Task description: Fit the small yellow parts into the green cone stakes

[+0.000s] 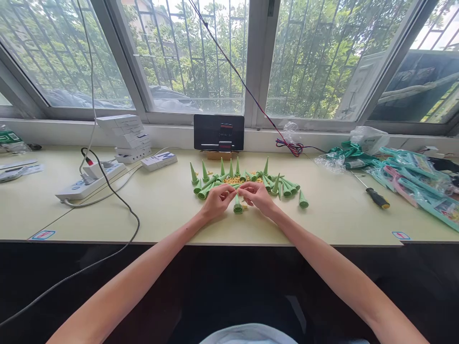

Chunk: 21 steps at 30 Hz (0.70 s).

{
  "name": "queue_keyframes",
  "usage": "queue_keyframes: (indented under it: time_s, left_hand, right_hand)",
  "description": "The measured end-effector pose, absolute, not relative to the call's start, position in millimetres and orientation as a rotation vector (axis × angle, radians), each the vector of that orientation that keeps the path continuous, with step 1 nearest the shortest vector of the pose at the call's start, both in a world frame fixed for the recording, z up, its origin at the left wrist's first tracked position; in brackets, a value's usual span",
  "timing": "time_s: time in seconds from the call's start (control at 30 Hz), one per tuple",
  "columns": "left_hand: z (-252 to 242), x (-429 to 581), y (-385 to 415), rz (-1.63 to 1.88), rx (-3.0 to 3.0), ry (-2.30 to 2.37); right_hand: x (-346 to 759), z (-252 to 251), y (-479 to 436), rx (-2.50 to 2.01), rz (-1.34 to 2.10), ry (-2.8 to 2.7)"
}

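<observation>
My left hand [217, 200] and my right hand [257, 196] meet over the table, fingertips pinched close together. Whatever lies between them is too small to make out. Just below the fingertips is a green hollow cone-shaped spike [237, 208], its wide ribbed end toward me; whether the fingers touch it I cannot tell. Behind my hands is a heap of small yellow pieces [234, 180]. More green spikes surround it, some upright like the spike [193, 174] at left, others lying down like the spike [303, 199] at right.
A dark screen [201, 131] leans by the window. Left are white boxes [131, 138], a power strip [89, 182] and a black cable [138, 222] hanging over the table edge. Right are a screwdriver [376, 197] and bagged teal items [423, 181].
</observation>
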<state>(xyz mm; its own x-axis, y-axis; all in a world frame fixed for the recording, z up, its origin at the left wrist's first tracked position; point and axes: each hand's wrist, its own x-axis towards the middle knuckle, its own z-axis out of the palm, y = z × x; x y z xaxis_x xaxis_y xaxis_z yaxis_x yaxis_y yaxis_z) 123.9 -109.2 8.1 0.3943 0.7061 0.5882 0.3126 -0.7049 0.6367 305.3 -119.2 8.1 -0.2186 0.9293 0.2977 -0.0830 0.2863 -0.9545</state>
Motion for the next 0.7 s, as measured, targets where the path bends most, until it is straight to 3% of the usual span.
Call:
queue_keyframes:
  time_s: [0.7]
  left_hand:
    - [4.8,123.5,-106.1,1.248,2.233,0.929]
  right_hand:
    - [313.6,7.8,-118.2,-0.855,1.224,-1.357]
